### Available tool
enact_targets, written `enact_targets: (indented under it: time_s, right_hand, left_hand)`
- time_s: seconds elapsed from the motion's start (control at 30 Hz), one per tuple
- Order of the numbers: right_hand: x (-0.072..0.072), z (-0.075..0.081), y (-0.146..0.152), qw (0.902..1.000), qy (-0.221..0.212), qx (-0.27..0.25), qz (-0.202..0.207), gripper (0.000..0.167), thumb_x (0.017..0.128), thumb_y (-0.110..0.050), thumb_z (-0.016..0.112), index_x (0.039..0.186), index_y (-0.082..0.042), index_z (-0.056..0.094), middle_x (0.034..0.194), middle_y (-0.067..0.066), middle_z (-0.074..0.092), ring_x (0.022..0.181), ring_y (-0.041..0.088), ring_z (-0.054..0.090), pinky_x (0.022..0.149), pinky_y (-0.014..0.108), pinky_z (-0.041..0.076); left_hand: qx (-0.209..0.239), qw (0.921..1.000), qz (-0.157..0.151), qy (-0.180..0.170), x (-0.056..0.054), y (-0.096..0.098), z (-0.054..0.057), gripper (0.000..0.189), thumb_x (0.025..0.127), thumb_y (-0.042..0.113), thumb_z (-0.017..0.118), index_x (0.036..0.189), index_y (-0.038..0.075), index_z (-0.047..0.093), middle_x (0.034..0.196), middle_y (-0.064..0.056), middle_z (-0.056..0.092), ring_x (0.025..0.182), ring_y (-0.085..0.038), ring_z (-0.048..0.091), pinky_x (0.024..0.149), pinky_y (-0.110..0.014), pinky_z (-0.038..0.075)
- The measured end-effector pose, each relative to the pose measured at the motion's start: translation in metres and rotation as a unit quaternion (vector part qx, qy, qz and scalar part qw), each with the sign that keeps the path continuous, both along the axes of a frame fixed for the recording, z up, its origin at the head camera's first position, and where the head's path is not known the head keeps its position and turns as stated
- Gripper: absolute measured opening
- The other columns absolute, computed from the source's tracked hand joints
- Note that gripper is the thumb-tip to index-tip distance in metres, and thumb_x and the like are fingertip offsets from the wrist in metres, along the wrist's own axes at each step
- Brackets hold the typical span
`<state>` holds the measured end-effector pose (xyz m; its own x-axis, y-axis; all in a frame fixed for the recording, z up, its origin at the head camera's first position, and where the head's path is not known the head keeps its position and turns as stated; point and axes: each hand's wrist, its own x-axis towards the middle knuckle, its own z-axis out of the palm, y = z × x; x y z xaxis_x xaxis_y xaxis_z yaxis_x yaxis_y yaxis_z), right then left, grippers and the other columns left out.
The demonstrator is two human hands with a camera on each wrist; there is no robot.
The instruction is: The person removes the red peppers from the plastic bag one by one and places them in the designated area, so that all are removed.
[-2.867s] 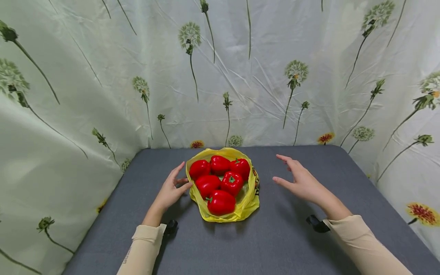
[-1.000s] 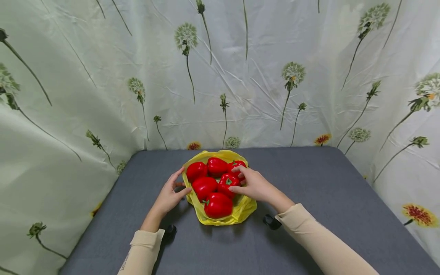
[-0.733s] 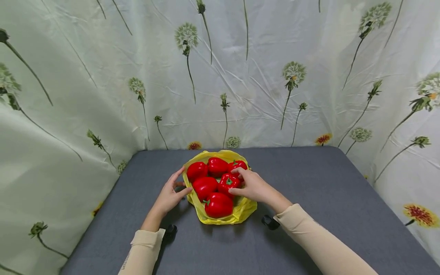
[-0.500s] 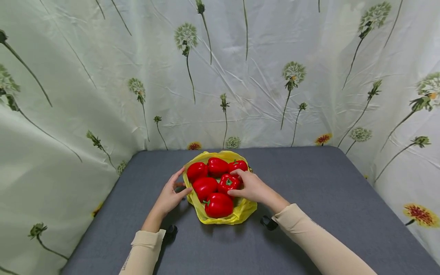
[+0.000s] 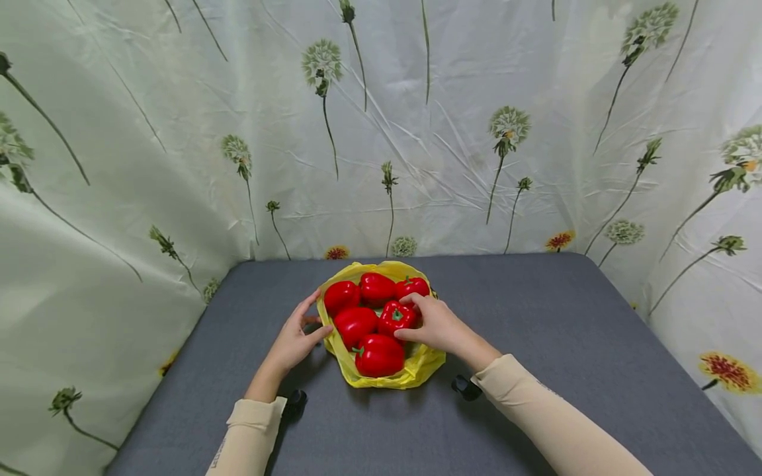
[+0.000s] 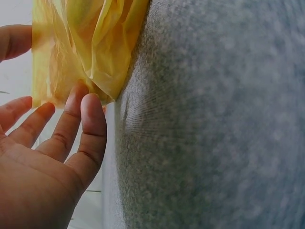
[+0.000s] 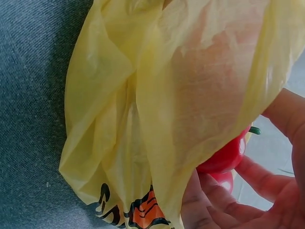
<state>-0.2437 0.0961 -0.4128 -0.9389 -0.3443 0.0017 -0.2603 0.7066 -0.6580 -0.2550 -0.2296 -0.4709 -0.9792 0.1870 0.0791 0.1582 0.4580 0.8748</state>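
Note:
A yellow plastic bag (image 5: 425, 363) stands with its mouth wide, its rim folded outward, holding several red bell peppers. My right hand (image 5: 437, 324) reaches over the bag's right side. Its thumb and fingers curl round the bell pepper (image 5: 395, 318) whose green stem points up, right of the middle. In the right wrist view, the bag's wall hides part of that hand. At the bag's left side is my left hand (image 5: 294, 337), fingers spread and loosely bent. In the left wrist view, its fingertips (image 6: 93, 112) touch the yellow plastic.
Other bell peppers lie close about the gripped one: one in front (image 5: 379, 357), one to its left (image 5: 355, 324) and one behind (image 5: 378, 289). The grey table (image 5: 536, 317) ends at a dandelion-print curtain (image 5: 440, 132). Black wrist straps hang under both forearms.
My right hand has come in from the right, over the bag's rim, and its thumb and fingers have closed round a bell pepper. The left hand stays at the bag's side.

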Motion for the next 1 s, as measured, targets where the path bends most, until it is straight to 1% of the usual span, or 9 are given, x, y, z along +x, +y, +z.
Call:
enact_targets:
  time_s: [0.17,0.23,0.37,0.5,0.6,0.7,0.8,0.9,1.0]
  right_hand:
    - [0.001,0.001,0.002,0.9999,-0.002,-0.012,-0.010,0.062,0.088,-0.031,0.089,0.139,-0.008,0.064,0.124,0.010,0.072,0.109,0.023,0.067,0.094,0.042,0.061]
    - [0.002,0.002,0.003,0.9997,-0.002,-0.018,-0.013,0.061,0.088,-0.031,0.088,0.140,-0.008,0.064,0.126,0.010,0.072,0.111,0.025,0.067,0.094,0.043,0.061]
    - [0.002,0.004,0.006,0.9995,0.002,-0.027,-0.014,0.061,0.089,-0.032,0.086,0.142,-0.009,0.064,0.129,0.013,0.070,0.116,0.028,0.065,0.095,0.045,0.060]
    - [0.002,0.005,0.010,0.9994,0.003,-0.031,-0.015,0.061,0.091,-0.032,0.083,0.144,-0.011,0.063,0.130,0.013,0.069,0.117,0.028,0.064,0.096,0.046,0.060]
    - [0.001,0.005,0.012,0.9993,0.005,-0.034,-0.017,0.061,0.091,-0.032,0.083,0.144,-0.012,0.063,0.129,0.012,0.069,0.114,0.026,0.065,0.094,0.044,0.061]
    - [0.001,0.007,0.015,0.9987,0.000,-0.047,-0.020,0.060,0.091,-0.032,0.083,0.144,-0.012,0.064,0.124,0.012,0.069,0.108,0.025,0.065,0.088,0.041,0.061]
    - [0.001,0.010,0.018,0.9979,-0.004,-0.061,-0.019,0.060,0.091,-0.031,0.083,0.144,-0.011,0.064,0.121,0.013,0.069,0.103,0.026,0.066,0.083,0.037,0.062]
    - [0.001,0.011,0.022,0.9971,-0.009,-0.073,-0.021,0.059,0.091,-0.032,0.082,0.143,-0.011,0.064,0.120,0.013,0.070,0.102,0.027,0.068,0.082,0.036,0.062]
    - [0.001,0.012,0.026,0.9967,-0.009,-0.077,-0.025,0.058,0.092,-0.033,0.081,0.143,-0.011,0.064,0.121,0.013,0.070,0.103,0.027,0.069,0.082,0.036,0.062]
  left_hand:
    - [-0.004,1.0000,0.000,0.004,0.000,0.000,0.002,0.086,0.099,0.016,0.077,0.171,0.017,0.029,0.175,-0.012,0.032,0.132,-0.039,0.062,0.108,-0.058,0.048]
    - [-0.001,1.0000,0.000,0.006,0.000,0.000,0.002,0.086,0.099,0.015,0.077,0.171,0.016,0.029,0.175,-0.013,0.033,0.132,-0.039,0.062,0.109,-0.060,0.046]
    - [0.000,1.0000,0.000,0.009,-0.001,0.000,0.003,0.086,0.099,0.014,0.077,0.171,0.015,0.030,0.175,-0.013,0.033,0.131,-0.039,0.062,0.107,-0.057,0.048]
    - [-0.003,1.0000,0.001,0.007,0.000,0.001,0.004,0.087,0.098,0.014,0.077,0.171,0.015,0.029,0.175,-0.013,0.033,0.131,-0.038,0.063,0.106,-0.053,0.049]
    - [-0.007,0.9999,0.003,0.009,0.000,0.001,0.005,0.087,0.098,0.013,0.078,0.171,0.015,0.030,0.175,-0.013,0.033,0.130,-0.038,0.063,0.104,-0.050,0.050]
    - [-0.013,0.9998,0.004,0.013,0.001,0.002,0.005,0.087,0.098,0.012,0.078,0.171,0.014,0.030,0.174,-0.014,0.034,0.129,-0.038,0.064,0.102,-0.047,0.050]
    - [-0.017,0.9997,0.002,0.017,0.002,0.002,0.006,0.087,0.098,0.012,0.078,0.170,0.012,0.030,0.174,-0.016,0.034,0.128,-0.038,0.065,0.103,-0.048,0.051]
    - [-0.013,0.9998,0.005,0.012,0.002,0.001,0.006,0.087,0.097,0.011,0.078,0.170,0.012,0.030,0.174,-0.015,0.034,0.128,-0.039,0.065,0.106,-0.053,0.050]
    - [-0.014,0.9998,0.007,0.010,0.002,0.001,0.007,0.087,0.097,0.011,0.078,0.170,0.013,0.030,0.174,-0.014,0.034,0.129,-0.039,0.065,0.107,-0.055,0.050]
